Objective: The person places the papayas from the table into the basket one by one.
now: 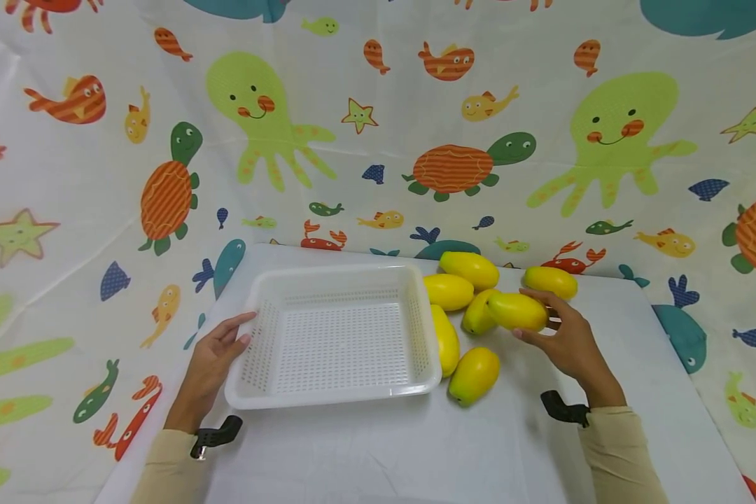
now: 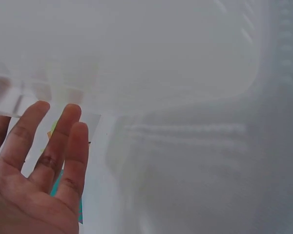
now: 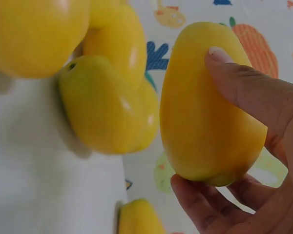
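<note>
A yellow mango (image 1: 516, 311) is in my right hand (image 1: 570, 343), lifted off the table. In the right wrist view the thumb presses one side of the held mango (image 3: 210, 107) and the fingers curl round its lower end. A white perforated plastic basket (image 1: 334, 400) stands on the table with nothing inside. My left hand (image 1: 211, 364) is at its left rim, index finger and thumb touching it. In the left wrist view the left hand (image 2: 44, 170) shows fairly straight fingers, their tips against the basket's outer wall (image 2: 151, 63).
Several more mangoes lie right of the basket, among them a front mango (image 1: 474, 376) and a back mango (image 1: 469, 271). Another mango (image 1: 551, 282) sits apart behind the right hand. A curtain (image 1: 378, 189) printed with sea animals hangs behind the white table (image 1: 365, 455).
</note>
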`<action>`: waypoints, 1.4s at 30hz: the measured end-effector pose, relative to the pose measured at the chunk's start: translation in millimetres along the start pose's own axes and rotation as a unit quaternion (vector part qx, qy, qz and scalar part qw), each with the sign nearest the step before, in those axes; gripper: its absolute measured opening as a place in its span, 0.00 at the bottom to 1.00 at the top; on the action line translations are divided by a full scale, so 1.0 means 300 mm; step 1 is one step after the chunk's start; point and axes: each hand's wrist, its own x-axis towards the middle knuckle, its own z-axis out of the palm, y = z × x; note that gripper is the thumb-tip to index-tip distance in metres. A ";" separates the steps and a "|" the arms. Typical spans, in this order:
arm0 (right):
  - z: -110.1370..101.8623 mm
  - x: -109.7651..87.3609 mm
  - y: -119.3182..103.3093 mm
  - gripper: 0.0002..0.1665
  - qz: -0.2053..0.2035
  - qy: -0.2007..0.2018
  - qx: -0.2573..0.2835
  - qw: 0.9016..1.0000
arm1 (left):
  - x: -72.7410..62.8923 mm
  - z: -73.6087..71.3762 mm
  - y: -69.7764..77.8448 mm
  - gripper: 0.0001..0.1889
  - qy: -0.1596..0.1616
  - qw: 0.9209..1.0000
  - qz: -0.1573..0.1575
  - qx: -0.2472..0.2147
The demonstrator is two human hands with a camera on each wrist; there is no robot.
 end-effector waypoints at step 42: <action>0.158 0.100 -0.381 0.42 -0.136 -0.063 0.041 0.988 | -0.001 0.005 -0.014 0.31 0.001 1.000 -0.003 -0.024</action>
